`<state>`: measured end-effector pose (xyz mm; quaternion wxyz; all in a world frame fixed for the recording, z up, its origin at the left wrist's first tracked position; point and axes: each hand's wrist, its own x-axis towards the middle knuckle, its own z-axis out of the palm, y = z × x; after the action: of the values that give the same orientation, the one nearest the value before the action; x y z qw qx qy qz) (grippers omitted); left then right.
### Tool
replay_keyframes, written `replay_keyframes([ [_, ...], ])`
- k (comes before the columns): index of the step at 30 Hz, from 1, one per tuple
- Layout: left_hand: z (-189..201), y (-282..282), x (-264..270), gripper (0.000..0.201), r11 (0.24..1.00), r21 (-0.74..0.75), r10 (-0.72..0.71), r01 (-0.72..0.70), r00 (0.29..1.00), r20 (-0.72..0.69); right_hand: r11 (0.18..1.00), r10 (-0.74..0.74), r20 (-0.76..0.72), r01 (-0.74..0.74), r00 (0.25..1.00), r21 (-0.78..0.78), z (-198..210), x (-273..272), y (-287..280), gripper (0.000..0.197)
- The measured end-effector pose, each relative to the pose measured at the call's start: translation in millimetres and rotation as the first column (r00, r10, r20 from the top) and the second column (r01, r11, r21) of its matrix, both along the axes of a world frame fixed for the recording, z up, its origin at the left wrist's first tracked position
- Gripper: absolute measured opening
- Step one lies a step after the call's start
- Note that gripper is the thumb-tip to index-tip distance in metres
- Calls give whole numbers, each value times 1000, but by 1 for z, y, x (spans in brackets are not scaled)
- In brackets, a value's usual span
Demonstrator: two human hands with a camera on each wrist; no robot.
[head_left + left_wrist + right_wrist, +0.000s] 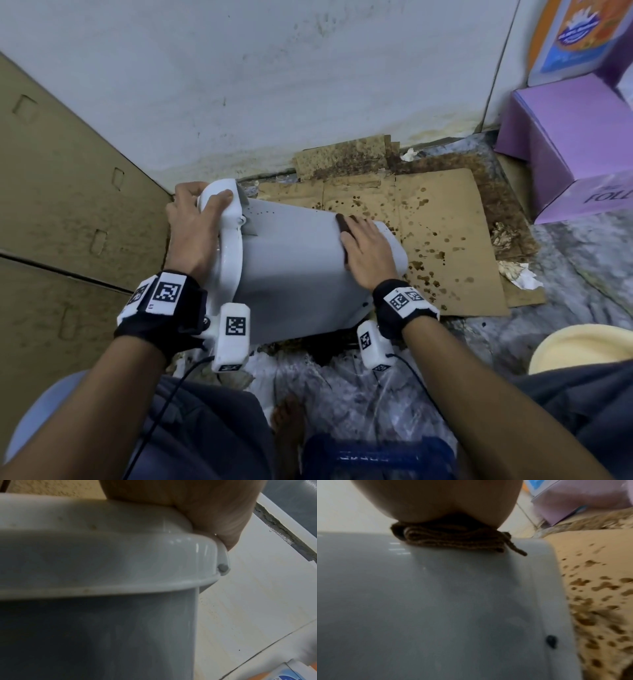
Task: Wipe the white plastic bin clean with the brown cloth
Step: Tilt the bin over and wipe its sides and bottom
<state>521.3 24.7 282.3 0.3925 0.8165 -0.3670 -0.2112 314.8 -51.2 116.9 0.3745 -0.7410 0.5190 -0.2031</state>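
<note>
Both forearms reach forward from my seat at the feed, black wrist straps with printed square markers nearest the head camera. My left hand (pixel 193 222) curls its grip over the rounded lid end of the white plastic bin (pixel 294 270), thumb on top. My right hand (pixel 368 250) lies flat, fingers straight, pressing the folded brown cloth (pixel 342 224) onto the bin's upturned side wall, near its base.

On its side and tilted, the bin runs its long axis left to right, lid toward the tan cardboard boxes (pixel 68 205), base toward the stained, spotted sheet of cardboard (pixel 445 240) on the floor. A purple carton (pixel 565 144) sits by the wall.

Only the right wrist view shows the cloth's layered, ribbed folds under the palm and a loose strand trailing off it. The left wrist view alone shows the lid's small hinge pin.
</note>
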Motion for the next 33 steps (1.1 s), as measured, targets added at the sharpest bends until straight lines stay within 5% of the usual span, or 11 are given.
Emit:
replay_keyframes([
  [7, -5, 5, 7, 45, 1000, -16, -23, 23, 1000, 10, 995, 20, 50, -15, 999, -101, 33, 29, 33, 54],
  [18, -8, 8, 14, 41, 998, -32, -47, 46, 999, -16, 983, -163, -126, 172, 979, 59, -42, -38, 3, 69],
  [26, -13, 6, 17, 41, 997, -60, -41, 42, 999, 12, 996, 38, 30, -35, 999, -84, 23, 17, 35, 57],
  [30, -10, 8, 19, 41, 997, -65, -50, 50, 999, -1, 997, 50, 38, -48, 998, -63, 10, 4, 25, 57],
  [33, -11, 10, 21, 38, 996, -68, -58, 58, 998, -6, 999, -37, -91, 34, 995, -30, -21, -22, 8, 63],
])
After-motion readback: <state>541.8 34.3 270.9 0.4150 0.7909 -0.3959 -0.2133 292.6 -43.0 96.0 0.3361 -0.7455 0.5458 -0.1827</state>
